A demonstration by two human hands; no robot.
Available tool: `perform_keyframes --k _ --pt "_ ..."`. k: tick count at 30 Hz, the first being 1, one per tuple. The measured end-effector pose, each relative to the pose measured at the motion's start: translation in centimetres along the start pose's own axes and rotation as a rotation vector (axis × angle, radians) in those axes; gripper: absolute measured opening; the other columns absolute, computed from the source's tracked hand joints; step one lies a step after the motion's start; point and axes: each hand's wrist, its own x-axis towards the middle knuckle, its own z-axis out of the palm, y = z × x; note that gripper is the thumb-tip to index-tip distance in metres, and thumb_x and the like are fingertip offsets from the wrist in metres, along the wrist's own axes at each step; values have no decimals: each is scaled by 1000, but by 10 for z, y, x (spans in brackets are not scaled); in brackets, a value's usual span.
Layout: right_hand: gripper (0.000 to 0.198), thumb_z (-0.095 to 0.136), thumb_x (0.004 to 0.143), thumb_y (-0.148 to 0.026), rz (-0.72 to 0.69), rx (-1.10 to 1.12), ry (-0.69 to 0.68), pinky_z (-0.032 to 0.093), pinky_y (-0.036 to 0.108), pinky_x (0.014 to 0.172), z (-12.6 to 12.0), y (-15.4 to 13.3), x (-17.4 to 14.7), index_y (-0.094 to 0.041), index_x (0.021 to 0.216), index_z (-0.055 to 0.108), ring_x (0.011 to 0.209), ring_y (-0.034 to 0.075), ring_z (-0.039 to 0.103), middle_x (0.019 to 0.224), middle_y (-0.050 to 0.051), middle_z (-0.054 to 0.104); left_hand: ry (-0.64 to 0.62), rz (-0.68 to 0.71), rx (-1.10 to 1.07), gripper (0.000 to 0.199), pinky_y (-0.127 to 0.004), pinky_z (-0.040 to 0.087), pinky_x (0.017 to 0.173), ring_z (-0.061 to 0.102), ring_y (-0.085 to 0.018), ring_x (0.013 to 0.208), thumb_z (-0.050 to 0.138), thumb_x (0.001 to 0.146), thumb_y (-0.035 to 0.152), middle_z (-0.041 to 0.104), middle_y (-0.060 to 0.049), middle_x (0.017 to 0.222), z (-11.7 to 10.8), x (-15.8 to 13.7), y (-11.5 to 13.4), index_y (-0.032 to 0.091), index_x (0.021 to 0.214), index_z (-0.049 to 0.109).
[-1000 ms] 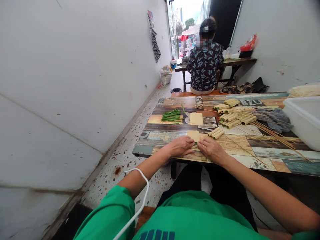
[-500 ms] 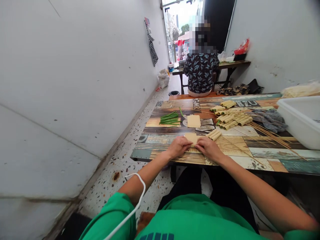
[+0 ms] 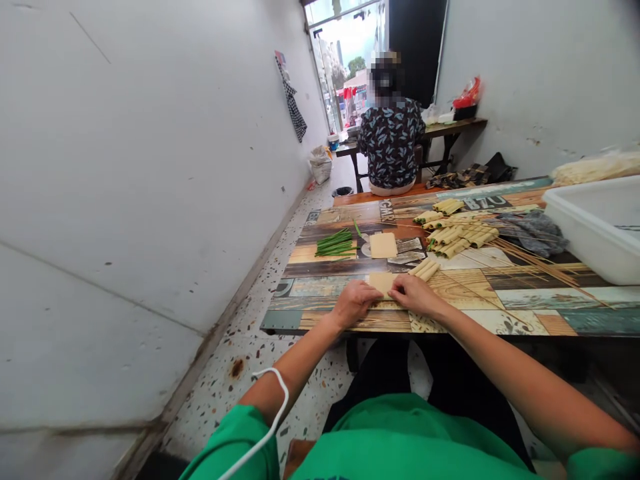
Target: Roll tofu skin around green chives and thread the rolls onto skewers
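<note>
My left hand [image 3: 357,301] and my right hand [image 3: 414,293] are close together at the table's near side, fingers closed on the near edge of a pale yellow tofu sheet [image 3: 381,283]. That edge looks turned up between the fingertips; what may lie inside it is hidden. Just beyond my right hand are a few finished rolls [image 3: 425,269] side by side. Another square stack of tofu sheets [image 3: 383,245] lies farther back. Left of it rests a bunch of cut green stalks [image 3: 335,243], like chives or scallions.
Skewered rolls with green ends [image 3: 463,237] are piled to the right, near loose bamboo skewers [image 3: 545,263] and a crumpled grey plastic bag [image 3: 535,232]. A white plastic tub [image 3: 590,233] stands at the right edge. Another person [image 3: 391,143] sits ahead, back turned, at a second table [image 3: 463,127].
The camera view has shifted slightly. Both hands remain at the sheet's near edge, with the left hand's fingers a little lower and more of the sheet showing between them.
</note>
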Motion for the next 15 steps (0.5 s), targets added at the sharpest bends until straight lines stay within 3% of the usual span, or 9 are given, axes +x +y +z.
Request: perform_keyframes --k 10,13,15 --pt "17 58 79 -19 37 36 -5 37 24 61 -2 -3 1 -17 63 62 65 15 56 69 5 65 12 4 191 23 -34 46 86 61 -18 91 56 94 36 67 -9 106 -1 -4 7 20 96 73" --pt "13 57 81 -17 0 32 30 40 25 63 0 0 -3 -16 71 65 68 15 56 72 5 65 25 -10 267 20 -36 40 86 58 -20 93 59 93 36 70 -6 98 -2 -1 9 23 90 75" --pt "14 53 84 -14 -101 7 116 43 27 69 3 0 -9 -14 82 67 76 17 58 82 8 66 40 -9 293 20 -38 35 86 57 -20 94 60 92 37 72 -5 90 -2 0 11 24 88 75"
